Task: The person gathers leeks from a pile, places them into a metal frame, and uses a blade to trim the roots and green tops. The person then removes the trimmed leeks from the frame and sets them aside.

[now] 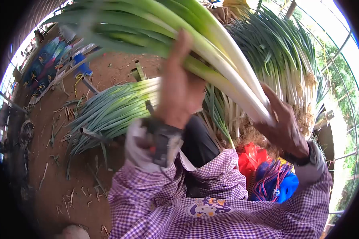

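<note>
- Leeks (211,51) hang nearest my camera, slanting across the top of my view, green leaves to the left, white ends to the right.
- I see the left hand (177,89), blurred, gripping them around the stems.
- I have the right hand (285,123) closed on their white ends.
- Below, purple checked clothing (147,195) bears a cartoon print (209,207); any lettering on it is too small for me to read.
- Past the left hand, a leek pile (115,107) lies above brown ground (48,159).
- To my right, a leek stack (275,47) leans roots down, with red plastic (251,157) below.
</note>
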A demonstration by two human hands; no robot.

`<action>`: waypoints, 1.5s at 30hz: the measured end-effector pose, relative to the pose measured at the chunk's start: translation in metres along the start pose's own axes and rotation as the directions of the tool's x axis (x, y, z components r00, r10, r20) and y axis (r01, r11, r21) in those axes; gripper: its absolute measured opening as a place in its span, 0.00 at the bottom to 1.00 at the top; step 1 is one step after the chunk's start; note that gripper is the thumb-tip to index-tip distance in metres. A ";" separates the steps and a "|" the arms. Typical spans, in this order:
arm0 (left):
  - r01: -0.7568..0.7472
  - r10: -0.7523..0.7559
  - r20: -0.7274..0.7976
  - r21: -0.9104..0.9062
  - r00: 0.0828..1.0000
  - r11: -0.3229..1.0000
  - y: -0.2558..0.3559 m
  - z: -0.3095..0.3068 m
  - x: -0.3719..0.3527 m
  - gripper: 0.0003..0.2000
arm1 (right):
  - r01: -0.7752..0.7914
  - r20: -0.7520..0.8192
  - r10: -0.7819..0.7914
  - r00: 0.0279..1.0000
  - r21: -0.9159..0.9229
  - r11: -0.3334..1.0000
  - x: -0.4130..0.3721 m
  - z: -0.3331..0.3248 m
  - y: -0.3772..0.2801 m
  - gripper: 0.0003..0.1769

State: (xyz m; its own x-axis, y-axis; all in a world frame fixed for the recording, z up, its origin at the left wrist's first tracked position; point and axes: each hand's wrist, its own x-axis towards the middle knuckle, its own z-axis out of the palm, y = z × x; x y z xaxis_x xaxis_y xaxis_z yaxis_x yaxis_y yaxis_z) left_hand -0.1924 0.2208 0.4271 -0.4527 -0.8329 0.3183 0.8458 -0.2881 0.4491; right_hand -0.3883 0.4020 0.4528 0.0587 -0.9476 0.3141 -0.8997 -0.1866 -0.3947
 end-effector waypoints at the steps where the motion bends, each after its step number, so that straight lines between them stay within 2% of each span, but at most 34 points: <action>1: -0.131 0.132 -0.016 0.058 0.991 0.990 0.024 0.008 0.000 0.27 | 0.092 -0.016 -0.091 0.996 0.056 0.994 0.027 0.009 -0.001 0.45; 2: -0.117 0.117 0.014 0.065 0.993 0.991 0.049 -0.007 0.006 0.28 | 0.181 -0.035 -0.178 0.983 0.112 0.977 0.055 0.021 -0.001 0.44; 3: -0.246 0.250 -0.004 0.156 0.968 0.957 0.071 -0.022 0.016 0.29 | 0.306 -0.075 -0.300 0.951 0.091 0.948 0.085 0.037 0.002 0.44; 4: -0.189 0.202 -0.132 0.105 0.971 0.976 0.095 -0.028 0.018 0.29 | 0.425 -0.115 -0.416 0.902 0.065 0.903 0.113 0.051 0.003 0.44; 6: -0.318 0.338 -0.029 0.271 0.941 0.909 0.140 -0.062 0.024 0.29 | 0.323 0.085 -0.348 0.934 0.224 0.920 0.163 0.068 -0.016 0.43; 9: -0.351 0.392 -0.143 0.247 0.909 0.903 0.178 -0.117 0.015 0.28 | 0.481 0.060 -0.507 0.860 0.239 0.843 0.234 0.135 -0.013 0.42; 12: -0.371 0.442 -0.298 0.267 0.846 0.890 0.185 -0.196 -0.004 0.27 | 0.501 0.187 -0.544 0.818 0.234 0.833 0.285 0.217 0.006 0.43; 14: -0.336 0.372 -0.363 0.160 0.855 0.928 0.174 -0.263 -0.024 0.28 | 0.490 0.262 -0.546 0.796 0.252 0.834 0.309 0.284 0.023 0.44; 16: -0.289 0.298 -0.441 0.090 0.847 0.953 0.151 -0.317 -0.041 0.27 | 0.414 0.437 -0.472 0.766 0.227 0.882 0.311 0.312 0.029 0.41; 17: -0.255 0.241 -0.503 0.042 0.830 0.966 0.136 -0.343 -0.049 0.27 | 0.424 0.378 -0.513 0.770 0.296 0.856 0.309 0.338 0.046 0.38; 18: -0.224 0.179 -0.558 -0.013 0.810 0.975 0.120 -0.366 -0.054 0.27 | 0.359 0.457 -0.451 0.767 0.277 0.891 0.306 0.350 0.054 0.35; 20: -0.194 0.092 -0.621 -0.099 0.778 0.976 0.087 -0.397 -0.044 0.26 | 0.247 0.659 -0.296 0.691 0.170 0.954 0.311 0.353 0.064 0.35; 22: -0.086 -0.043 -0.662 -0.161 0.748 0.983 0.048 -0.444 -0.041 0.27 | 0.371 0.616 -0.423 0.664 0.220 0.902 0.311 0.390 0.119 0.45; 23: -0.066 -0.108 -0.679 -0.226 0.726 0.972 0.029 -0.463 -0.042 0.27 | 0.332 0.687 -0.358 0.632 0.178 0.926 0.310 0.396 0.135 0.46; 24: -0.050 -0.173 -0.690 -0.290 0.703 0.956 0.011 -0.473 -0.039 0.27 | 0.310 0.714 -0.299 0.633 0.120 0.943 0.307 0.404 0.148 0.47; 26: -0.006 -0.201 -0.732 -0.270 0.651 0.963 -0.011 -0.472 -0.027 0.29 | 0.267 0.755 -0.170 0.634 -0.007 0.964 0.301 0.419 0.174 0.47; 27: 0.019 -0.231 -0.731 -0.286 0.642 0.958 -0.014 -0.474 -0.020 0.29 | 0.256 0.746 -0.195 0.637 0.034 0.966 0.302 0.428 0.193 0.49; 30: 0.084 -0.323 -0.743 -0.341 0.585 0.936 -0.006 -0.472 -0.014 0.29 | 0.142 0.823 -0.033 0.567 -0.058 0.988 0.316 0.422 0.183 0.51; 31: 0.103 -0.350 -0.746 -0.357 0.566 0.928 -0.001 -0.470 -0.014 0.29 | 0.169 0.807 -0.068 0.586 -0.040 0.985 0.319 0.428 0.186 0.49; 34: 0.139 -0.285 -0.724 -0.255 0.628 0.957 0.014 -0.481 -0.044 0.27 | 0.194 0.768 -0.134 0.627 0.012 0.981 0.323 0.434 0.185 0.46; 35: 0.112 -0.224 -0.797 -0.195 0.561 0.974 0.023 -0.491 -0.060 0.27 | 0.187 0.757 -0.119 0.642 -0.004 0.982 0.321 0.436 0.185 0.45; 36: 0.094 -0.173 -0.808 -0.145 0.563 0.985 0.042 -0.483 -0.069 0.27 | 0.179 0.746 -0.104 0.658 -0.022 0.984 0.319 0.434 0.183 0.43; 37: 0.070 -0.152 -0.844 -0.136 0.515 0.988 0.058 -0.471 -0.076 0.25 | 0.168 0.737 -0.084 0.671 -0.040 0.985 0.314 0.434 0.183 0.42; 40: 0.048 0.101 -0.913 0.131 0.395 0.990 0.091 -0.469 -0.102 0.24 | 0.220 0.642 -0.177 0.746 0.013 0.975 0.316 0.444 0.191 0.40; 41: 0.025 0.142 -0.922 0.162 0.360 0.987 0.101 -0.467 -0.106 0.24 | 0.210 0.648 -0.118 0.753 -0.066 0.975 0.318 0.446 0.189 0.38; 44: -0.012 0.221 -0.935 0.226 0.279 0.974 0.118 -0.474 -0.110 0.24 | 0.193 0.584 -0.088 0.807 -0.119 0.974 0.324 0.454 0.189 0.37; 45: 0.001 0.236 -0.932 0.246 0.274 0.969 0.115 -0.474 -0.107 0.21 | 0.117 0.614 0.015 0.789 -0.174 0.978 0.324 0.457 0.187 0.35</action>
State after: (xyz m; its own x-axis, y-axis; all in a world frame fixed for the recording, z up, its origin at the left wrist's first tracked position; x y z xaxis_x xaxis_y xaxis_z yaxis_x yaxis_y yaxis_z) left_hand 0.0870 0.0525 0.0486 0.3387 -0.7369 -0.5851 0.7503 -0.1638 0.6405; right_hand -0.3397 -0.0584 0.0862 0.2986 -0.9097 -0.2886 -0.9481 -0.2480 -0.1992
